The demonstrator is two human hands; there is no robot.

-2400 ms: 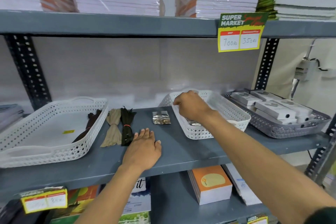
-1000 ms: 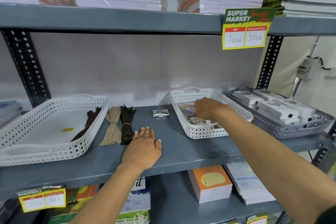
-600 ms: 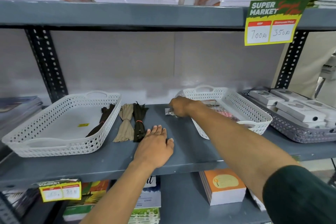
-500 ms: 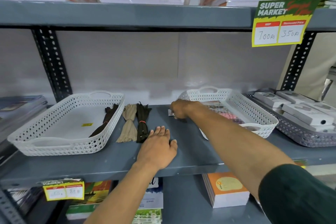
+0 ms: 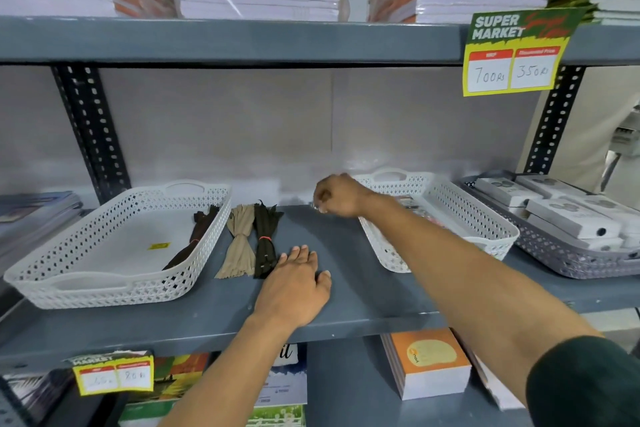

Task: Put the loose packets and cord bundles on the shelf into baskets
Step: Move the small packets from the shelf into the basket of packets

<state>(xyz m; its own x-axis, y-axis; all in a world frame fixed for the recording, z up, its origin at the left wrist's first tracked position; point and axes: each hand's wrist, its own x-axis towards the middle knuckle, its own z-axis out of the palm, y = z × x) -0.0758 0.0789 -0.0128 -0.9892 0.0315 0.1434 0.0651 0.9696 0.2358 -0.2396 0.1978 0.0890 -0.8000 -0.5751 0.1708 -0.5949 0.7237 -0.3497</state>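
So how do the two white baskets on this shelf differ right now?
The left white basket holds one dark cord bundle along its right wall and is otherwise bare; the right white basket holds shiny packets. The right arm crosses the right basket; nothing crosses the left. Both are perforated white trays with cut-out handles.

On the grey shelf [image 5: 346, 288] we see two white baskets [image 5: 104, 253] [image 5: 450, 218], a grey basket [image 5: 571, 260], and two cord bundles [image 5: 239, 243] [image 5: 265, 239] between the white ones.
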